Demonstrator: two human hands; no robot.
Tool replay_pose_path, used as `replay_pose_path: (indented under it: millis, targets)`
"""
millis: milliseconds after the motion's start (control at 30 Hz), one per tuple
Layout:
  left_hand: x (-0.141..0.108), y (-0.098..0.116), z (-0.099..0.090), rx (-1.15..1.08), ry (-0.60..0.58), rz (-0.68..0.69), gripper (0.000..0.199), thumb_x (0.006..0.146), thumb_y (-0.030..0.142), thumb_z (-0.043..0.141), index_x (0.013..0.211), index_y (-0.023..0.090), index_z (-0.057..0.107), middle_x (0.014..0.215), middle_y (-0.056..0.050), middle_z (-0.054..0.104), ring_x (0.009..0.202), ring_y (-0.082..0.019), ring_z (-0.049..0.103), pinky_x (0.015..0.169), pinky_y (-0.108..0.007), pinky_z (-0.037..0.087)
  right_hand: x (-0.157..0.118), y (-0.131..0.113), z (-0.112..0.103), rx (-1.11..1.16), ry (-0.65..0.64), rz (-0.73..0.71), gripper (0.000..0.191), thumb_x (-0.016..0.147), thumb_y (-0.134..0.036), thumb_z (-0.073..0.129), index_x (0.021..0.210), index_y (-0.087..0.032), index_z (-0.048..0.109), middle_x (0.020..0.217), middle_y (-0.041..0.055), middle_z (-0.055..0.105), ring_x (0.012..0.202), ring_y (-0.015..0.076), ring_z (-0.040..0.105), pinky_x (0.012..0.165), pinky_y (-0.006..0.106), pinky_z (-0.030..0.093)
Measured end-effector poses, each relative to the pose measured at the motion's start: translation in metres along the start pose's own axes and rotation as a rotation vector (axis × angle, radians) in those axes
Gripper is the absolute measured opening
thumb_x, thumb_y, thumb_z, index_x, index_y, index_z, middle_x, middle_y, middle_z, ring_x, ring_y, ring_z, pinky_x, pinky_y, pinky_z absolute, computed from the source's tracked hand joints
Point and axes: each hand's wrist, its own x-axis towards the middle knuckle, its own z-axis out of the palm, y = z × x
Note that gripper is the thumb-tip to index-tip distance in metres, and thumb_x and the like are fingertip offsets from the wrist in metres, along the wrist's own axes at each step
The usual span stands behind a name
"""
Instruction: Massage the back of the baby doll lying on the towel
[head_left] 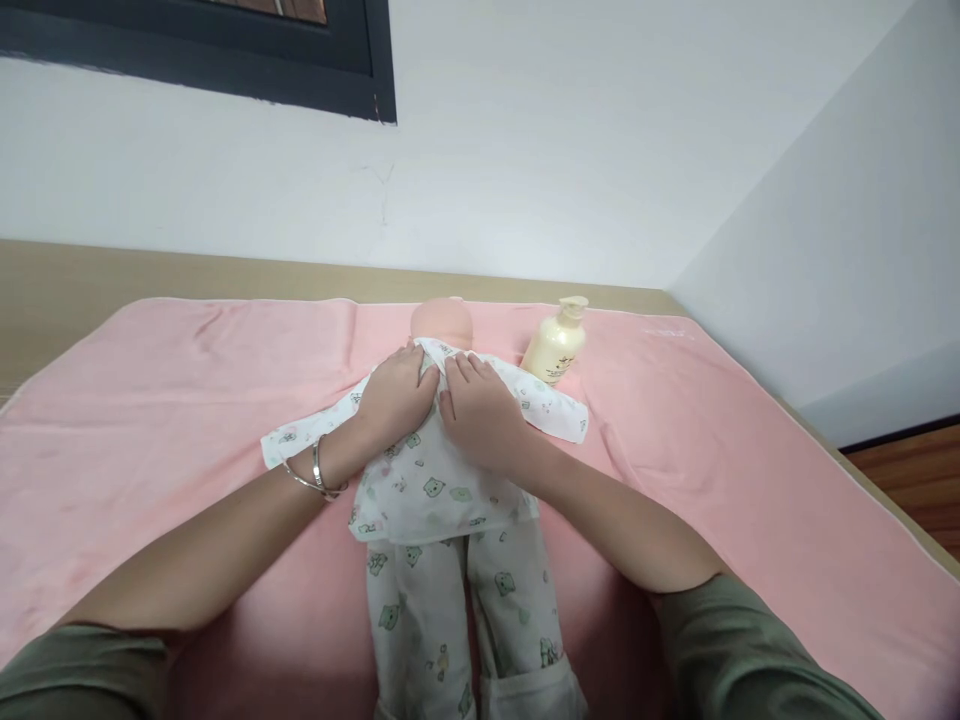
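Lying palm-down on a doll's white printed top point(439, 500), two bare hands meet near the centre of the scene, just short of the collar. The left hand point(397, 395) rests on the left half of the chest area, open, its thumb angled inward and apart from the fingers. The right hand point(480, 410) rests beside it, also open, with fingers extended close together toward the far side and thumb toward the middle. Whether any fingertip grips the cloth is impossible to tell.

The doll point(442, 322) is stretched lengthwise down the middle of a pink sheet point(750, 480), its smooth, rounded head at the far end. Its top has small green animal prints, and the sleeves reach out to left and right, passing beyond the hands. Matching trousers point(420, 610) run toward the near edge, with a folded cuff on the right leg.

To the right of the head, near the right sleeve, a pale yellow pump bottle point(555, 345) leans to the right on the sheet. Silver bracelets point(317, 468) circle the left wrist, and dark green sleeves point(750, 640) cover the upper arms. Beyond the sheet are a strip of light wood-toned surface point(82, 265), a white wall point(525, 150) and, at far left, a dark window frame point(300, 70).
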Motion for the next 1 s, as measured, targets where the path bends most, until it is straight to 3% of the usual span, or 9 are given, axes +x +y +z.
replay_pose_path:
  millis: [133, 233, 367, 500, 700, 800, 900, 1000]
  targets:
    - [-0.012, 0.006, 0.005, 0.147, 0.121, 0.178, 0.028, 0.094, 0.016, 0.032, 0.097, 0.013, 0.06, 0.097, -0.017, 0.069, 0.093, -0.03, 0.065, 0.086, -0.043, 0.051, 0.007, 0.009, -0.003, 0.103, -0.071, -0.048, 0.041, 0.099, -0.017, 0.029, 0.122, -0.003, 0.061, 0.128, 0.0224, 0.064, 0.125, 0.0332, 0.055, 0.112, 0.048, 0.041]
    - [-0.023, 0.015, 0.006, 0.239, 0.227, 0.29, 0.028, 0.093, 0.012, 0.035, 0.097, 0.01, 0.062, 0.095, -0.017, 0.067, 0.094, -0.031, 0.063, 0.088, -0.043, 0.051, 0.019, 0.02, -0.003, 0.208, -0.125, 0.023, 0.032, 0.095, -0.015, 0.035, 0.108, -0.011, 0.064, 0.118, 0.0177, 0.068, 0.117, 0.0308, 0.058, 0.103, 0.046, 0.047]
    - [-0.031, 0.022, 0.009, 0.231, 0.287, 0.296, 0.026, 0.095, 0.014, 0.038, 0.099, 0.011, 0.063, 0.099, -0.018, 0.067, 0.096, -0.031, 0.062, 0.088, -0.044, 0.051, 0.029, 0.03, -0.003, 0.247, -0.125, 0.122, 0.032, 0.098, -0.02, 0.037, 0.116, -0.011, 0.061, 0.128, 0.0184, 0.065, 0.122, 0.03, 0.057, 0.107, 0.045, 0.044]
    - [-0.028, 0.018, 0.011, 0.17, 0.268, 0.251, 0.027, 0.096, 0.016, 0.037, 0.106, 0.01, 0.062, 0.107, -0.019, 0.067, 0.104, -0.032, 0.061, 0.092, -0.044, 0.05, 0.027, 0.029, -0.001, 0.151, -0.122, 0.136, 0.037, 0.101, -0.023, 0.034, 0.122, -0.006, 0.06, 0.137, 0.0215, 0.061, 0.13, 0.0323, 0.054, 0.11, 0.047, 0.042]
    - [-0.011, 0.006, 0.005, 0.088, 0.069, 0.113, 0.021, 0.094, 0.019, 0.036, 0.086, 0.018, 0.056, 0.087, -0.011, 0.065, 0.08, -0.027, 0.06, 0.074, -0.041, 0.049, 0.011, 0.016, -0.004, -0.043, -0.1, -0.113, 0.047, 0.102, -0.021, 0.03, 0.131, 0.006, 0.054, 0.136, 0.0285, 0.06, 0.13, 0.0362, 0.053, 0.114, 0.049, 0.04]
    - [-0.008, 0.002, 0.005, 0.074, 0.068, 0.104, 0.023, 0.095, 0.021, 0.034, 0.083, 0.02, 0.053, 0.084, -0.01, 0.064, 0.077, -0.026, 0.058, 0.071, -0.04, 0.048, 0.002, 0.007, -0.006, -0.077, -0.039, -0.15, 0.049, 0.101, -0.018, 0.028, 0.132, 0.009, 0.053, 0.135, 0.0304, 0.06, 0.128, 0.0366, 0.055, 0.116, 0.05, 0.038]
    - [-0.009, 0.001, 0.009, 0.146, 0.101, 0.172, 0.03, 0.096, 0.019, 0.029, 0.084, 0.019, 0.056, 0.087, -0.013, 0.065, 0.082, -0.028, 0.059, 0.076, -0.042, 0.05, 0.003, 0.007, -0.004, -0.007, -0.027, -0.129, 0.047, 0.1, -0.017, 0.028, 0.133, 0.004, 0.055, 0.134, 0.027, 0.062, 0.129, 0.0345, 0.055, 0.117, 0.05, 0.038]
    - [-0.015, 0.004, 0.014, 0.21, 0.141, 0.231, 0.036, 0.096, 0.017, 0.027, 0.1, 0.01, 0.062, 0.103, -0.02, 0.068, 0.1, -0.033, 0.062, 0.091, -0.047, 0.05, 0.013, 0.017, -0.003, 0.108, -0.094, -0.038, 0.045, 0.098, -0.018, 0.033, 0.131, -0.001, 0.058, 0.139, 0.023, 0.061, 0.133, 0.0322, 0.053, 0.116, 0.049, 0.04]
